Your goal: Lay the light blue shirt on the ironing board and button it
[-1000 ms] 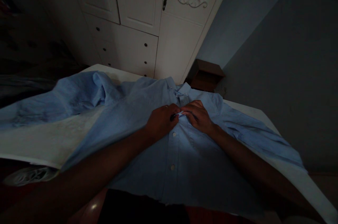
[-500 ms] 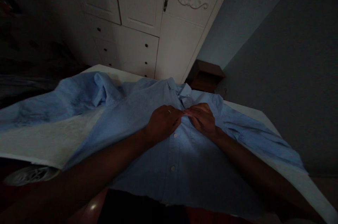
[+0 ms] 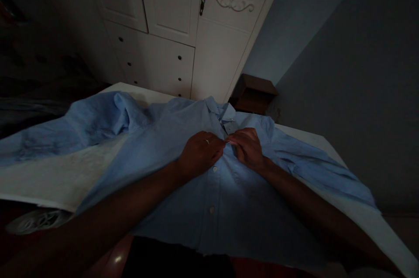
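A light blue button-up shirt [image 3: 163,127] lies front side up, its sleeves spread to either side and its collar [image 3: 225,111] at the far end, parted at the neck. My left hand [image 3: 202,152], a ring on one finger, pinches the front placket below the collar. Meeting it fingertip to fingertip, my right hand [image 3: 247,147] pinches the same stretch of placket. Whatever button sits between the fingertips is hidden. Lower on the placket two pale buttons show, an upper button [image 3: 215,169] and a lower button [image 3: 211,210].
The shirt rests on a white table [image 3: 98,164]. Behind it stands a white wardrobe [image 3: 170,16] with dark handles and drawer knobs. A brown wooden cabinet [image 3: 258,84] is beyond the table's far edge. A shoe [image 3: 36,221] is on the floor at lower left.
Both hands stay pinched at the same spot on the placket, with hardly any finger movement. The whole view has shifted slightly.
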The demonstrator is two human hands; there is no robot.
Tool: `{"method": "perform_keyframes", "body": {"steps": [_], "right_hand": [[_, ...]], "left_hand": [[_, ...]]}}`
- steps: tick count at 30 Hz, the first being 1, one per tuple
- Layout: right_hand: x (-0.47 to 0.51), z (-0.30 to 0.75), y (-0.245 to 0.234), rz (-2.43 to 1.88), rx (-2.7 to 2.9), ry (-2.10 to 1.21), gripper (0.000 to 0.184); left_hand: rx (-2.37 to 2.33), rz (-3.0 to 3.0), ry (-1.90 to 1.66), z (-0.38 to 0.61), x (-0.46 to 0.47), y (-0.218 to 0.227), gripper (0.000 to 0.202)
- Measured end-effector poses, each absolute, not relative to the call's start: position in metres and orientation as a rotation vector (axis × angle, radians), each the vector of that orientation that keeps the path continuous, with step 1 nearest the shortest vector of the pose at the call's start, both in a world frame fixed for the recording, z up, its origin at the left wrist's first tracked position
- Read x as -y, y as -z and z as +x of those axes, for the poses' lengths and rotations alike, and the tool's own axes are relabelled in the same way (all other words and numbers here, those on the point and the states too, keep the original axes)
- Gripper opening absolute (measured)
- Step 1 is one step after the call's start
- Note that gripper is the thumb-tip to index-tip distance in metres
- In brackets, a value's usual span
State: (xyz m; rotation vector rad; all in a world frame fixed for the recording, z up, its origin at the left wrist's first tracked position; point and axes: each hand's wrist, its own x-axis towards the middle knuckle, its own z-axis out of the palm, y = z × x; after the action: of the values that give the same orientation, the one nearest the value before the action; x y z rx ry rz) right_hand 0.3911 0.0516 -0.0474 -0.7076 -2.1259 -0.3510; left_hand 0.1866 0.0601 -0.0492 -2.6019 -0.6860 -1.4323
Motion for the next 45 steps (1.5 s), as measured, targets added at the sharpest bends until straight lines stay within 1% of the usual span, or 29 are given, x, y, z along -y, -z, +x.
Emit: {"method": "perform_keyframes", "body": {"steps": [4,13,18,20,23,24,26,30,35,39,42,45], "right_hand": [[-0.051,0.388,0.048,-0.774,2.134,0.303,0.024],[-0.052,0.385,0.043,-0.890,2.123,0.110,0.015],[-0.053,0.388,0.022,-1.006,1.889,-0.002,0.014],[-0.052,0.389,0.010,-1.113,1.843,-0.181,0.017],[-0.049,0.387,-0.004,-1.250,1.954,-0.581,0.020],[-0.047,0.385,-0.006,-1.272,2.006,-0.634,0.020],[-0.044,0.381,-0.006,-1.287,2.124,-0.538,0.018],[-0.039,0.373,0.007,-1.278,2.294,-0.153,0.019],[-0.037,0.368,0.023,-1.290,2.331,0.044,0.018],[-0.037,0.365,0.025,-1.306,2.285,0.070,0.015],[-0.038,0.365,0.023,-1.290,2.253,0.017,0.012],[-0.040,0.365,0.021,-1.251,2.208,-0.082,0.008]], "left_hand": [[0.715,-2.662,1.452,0.188,-0.059,0.047,0.011],[0.945,-2.744,1.526,0.188,-0.062,0.046,0.006],[1.009,-2.737,1.618,0.186,-0.062,0.046,0.006],[1.102,-2.747,1.669,0.186,-0.061,0.045,0.005],[1.247,-2.786,1.755,0.185,-0.060,0.042,0.006],[1.287,-2.814,1.788,0.185,-0.060,0.041,0.008],[1.364,-2.870,1.878,0.186,-0.060,0.040,0.010],[1.516,-2.945,2.040,0.187,-0.063,0.040,0.015],[1.630,-2.980,2.121,0.188,-0.070,0.045,0.019],[1.644,-2.963,2.130,0.188,-0.072,0.046,0.018],[1.644,-2.945,1.957,0.186,-0.070,0.045,0.016],[1.582,-2.985,1.766,0.184,-0.069,0.043,0.008]]}}
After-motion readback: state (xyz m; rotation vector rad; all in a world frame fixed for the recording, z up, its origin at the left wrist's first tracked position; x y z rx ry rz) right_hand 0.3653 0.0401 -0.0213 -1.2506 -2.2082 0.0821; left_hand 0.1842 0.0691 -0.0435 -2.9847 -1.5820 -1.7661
